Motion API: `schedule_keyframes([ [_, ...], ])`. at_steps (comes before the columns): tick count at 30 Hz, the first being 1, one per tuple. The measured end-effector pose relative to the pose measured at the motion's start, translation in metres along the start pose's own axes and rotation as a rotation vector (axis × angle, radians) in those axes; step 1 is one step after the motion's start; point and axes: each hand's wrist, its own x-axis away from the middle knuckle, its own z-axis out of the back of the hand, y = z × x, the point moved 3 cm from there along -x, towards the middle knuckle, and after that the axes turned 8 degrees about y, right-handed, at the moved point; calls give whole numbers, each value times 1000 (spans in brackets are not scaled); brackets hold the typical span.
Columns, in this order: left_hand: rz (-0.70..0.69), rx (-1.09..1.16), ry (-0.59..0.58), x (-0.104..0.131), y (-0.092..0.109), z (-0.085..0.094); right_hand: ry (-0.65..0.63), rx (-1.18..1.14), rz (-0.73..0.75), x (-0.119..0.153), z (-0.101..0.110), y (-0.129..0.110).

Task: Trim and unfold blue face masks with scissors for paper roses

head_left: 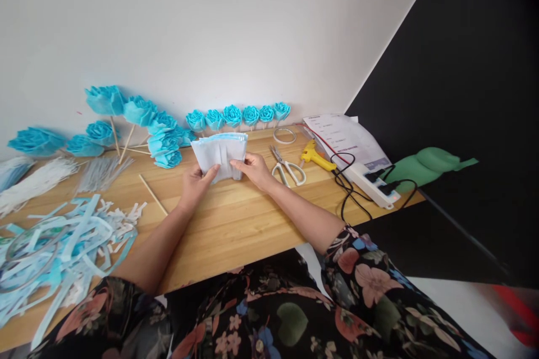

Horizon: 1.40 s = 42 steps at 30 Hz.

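Observation:
A stack of pale blue and white fabric sheets (pixel 219 152) stands upright between my two hands, just above the wooden table. My left hand (pixel 197 180) grips its left side, thumb pressed on the near face and fingers hidden behind. On the right side my right hand (pixel 253 170) pinches it the same way, thumb in front. The near sheet is whitish, with vertical creases, and bluer layers show along the top edge. White-handled scissors (pixel 288 168) lie just right of my right hand. A thin wooden stick (pixel 153 195) rests beside my left forearm.
Blue flowers on sticks (pixel 232 115) line the wall, with larger ones (pixel 105 101) at left. Cut strips (pixel 80 241) are heaped at front left. At right lie a tape roll (pixel 285 135), a yellow glue gun (pixel 315 156), papers (pixel 345 137) and a power strip (pixel 373 186) with black cables.

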Motion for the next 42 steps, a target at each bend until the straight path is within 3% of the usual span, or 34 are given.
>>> schedule_keyframes([
  [4, -73, 28, 9, 2, 3, 1, -4, -26, 52, 2, 0, -7],
  [11, -94, 61, -47, -3, 11, -2, -57, -72, -73, -3, 0, 8],
  [22, -43, 48, -45, -2, 6, -2, -54, -158, -38, 0, -2, -1],
  [32, -8, -27, -16, 4, 13, -4, -246, -125, 82, 12, -14, -19],
  [42, 71, 47, 32, 2, 15, 0, 85, 56, 362, 12, 4, -47],
])
